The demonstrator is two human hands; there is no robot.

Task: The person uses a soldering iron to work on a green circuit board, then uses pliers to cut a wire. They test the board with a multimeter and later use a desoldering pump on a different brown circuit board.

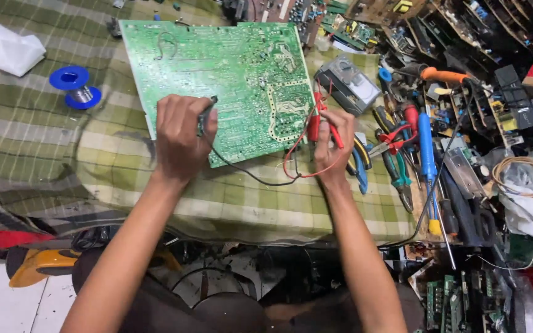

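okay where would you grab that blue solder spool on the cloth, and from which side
Grip the blue solder spool across its two round flanges, probably coming from above. It lies tilted on the checked cloth with open cloth all round, and the wire-wound core between the flanges looks too narrow for fingers.

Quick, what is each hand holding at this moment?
Left hand: closed around the black probe, tip on the green circuit board.
Right hand: closed around the red probe, by the board's edge.
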